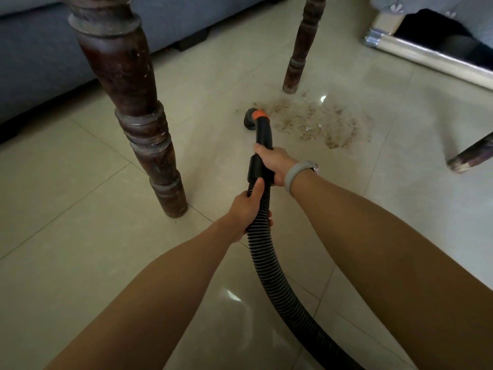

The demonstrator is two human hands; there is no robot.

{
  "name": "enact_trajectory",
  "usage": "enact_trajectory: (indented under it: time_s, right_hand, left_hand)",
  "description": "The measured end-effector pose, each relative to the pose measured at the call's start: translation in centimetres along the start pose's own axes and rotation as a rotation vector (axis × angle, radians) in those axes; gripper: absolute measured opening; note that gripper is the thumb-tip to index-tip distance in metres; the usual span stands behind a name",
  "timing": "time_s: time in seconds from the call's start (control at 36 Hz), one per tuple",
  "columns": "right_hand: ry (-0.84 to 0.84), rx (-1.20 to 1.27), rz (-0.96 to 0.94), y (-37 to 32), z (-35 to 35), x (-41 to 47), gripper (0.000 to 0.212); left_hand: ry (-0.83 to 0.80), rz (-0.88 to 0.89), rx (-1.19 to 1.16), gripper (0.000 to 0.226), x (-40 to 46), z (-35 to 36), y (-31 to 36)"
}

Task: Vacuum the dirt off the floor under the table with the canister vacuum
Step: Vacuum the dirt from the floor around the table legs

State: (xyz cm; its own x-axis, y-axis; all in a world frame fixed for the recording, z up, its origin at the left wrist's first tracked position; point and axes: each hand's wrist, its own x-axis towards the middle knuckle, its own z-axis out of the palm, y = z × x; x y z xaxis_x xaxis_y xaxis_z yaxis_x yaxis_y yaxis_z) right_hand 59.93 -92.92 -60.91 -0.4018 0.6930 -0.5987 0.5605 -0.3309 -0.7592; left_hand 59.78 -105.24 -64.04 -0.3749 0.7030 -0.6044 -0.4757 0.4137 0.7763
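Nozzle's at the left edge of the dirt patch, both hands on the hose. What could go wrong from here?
1. The dirt patch spreads right of the nozzle toward the far table leg; debris at the leg's base could be missed.
2. The left hand grips the ribbed hose and the right hand the handle; a wide sweep may knock the near table leg.
3. The hose trails back on the floor and might snag or kink.
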Motion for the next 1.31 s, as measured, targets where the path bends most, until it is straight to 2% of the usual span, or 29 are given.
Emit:
enact_trajectory:
  time_s: [0.14,0.22,0.5,0.64,0.75,0.86,1.17,1.31]
  right_hand:
    - [0.007,0.017,0.001,1.5,-1.8,0.4,0.046]
    - [0.033,0.035,0.001,2.5,-2.8,0.5,0.036]
    - [0.084,0.052,-0.020,5.8,-5.0,-0.3,0.034]
    - [0.106,0.028,-0.045,6.8,-4.8,-1.2,0.038]
    - [0.158,-0.086,-0.086,7.9,-4.9,-1.7,0.045]
    - [0.165,-0.099,-0.088,8.6,-5.3,-1.9,0.048]
    - [0.150,0.105,0.020,8.4,-7.0,-1.7,0.050]
    - [0.173,0.170,0.037,8.5,-8.1,-1.8,0.042]
  left_hand:
    - [0.007,0.060,0.103,0.049,0.0,1.7,-0.8]
    - [0.026,0.064,0.127,0.047,0.1,2.8,-1.4]
    - [-0.002,0.063,0.181,0.048,-1.0,4.6,-3.7]
    - [0.000,0.069,0.237,0.051,-1.3,4.2,-4.5]
    - [0.019,0.084,0.285,0.046,-1.5,4.0,-5.2]
    - [0.022,0.109,0.359,0.045,-1.5,4.1,-5.7]
    - [0.048,0.198,0.481,0.034,-1.1,5.5,-5.2]
    - [0.014,0.206,0.509,0.035,-0.9,6.3,-4.8]
